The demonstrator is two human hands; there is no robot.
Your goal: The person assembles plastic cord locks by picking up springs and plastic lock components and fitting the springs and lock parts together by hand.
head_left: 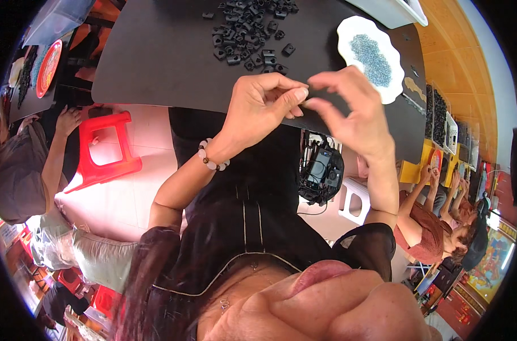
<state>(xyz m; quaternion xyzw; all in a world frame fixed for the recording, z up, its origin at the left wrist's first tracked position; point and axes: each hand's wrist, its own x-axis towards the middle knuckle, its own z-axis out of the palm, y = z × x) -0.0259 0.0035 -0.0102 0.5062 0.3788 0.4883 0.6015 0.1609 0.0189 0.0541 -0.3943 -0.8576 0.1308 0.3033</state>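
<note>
Over the table's near edge my left hand (264,108) is closed, thumb pressed against the curled fingers. Whatever sits in that pinch is too small and hidden to name. My right hand (358,113) meets it from the right, slightly blurred, thumb and forefinger apart on either side of the left thumb tip, with nothing visible between them. Beyond the hands lies a loose pile of small black plastic parts (250,34) with round holes. A white scalloped dish (392,88) of small clear bluish beads (372,59) stands beyond my right hand.
The dark table (156,62) carries a white bin (392,14) at its far right. Below the edge hangs a black bag (322,170) with a device and cables. A red stool (108,148) and a seated person (28,170) are at left; other people (426,227) work at right.
</note>
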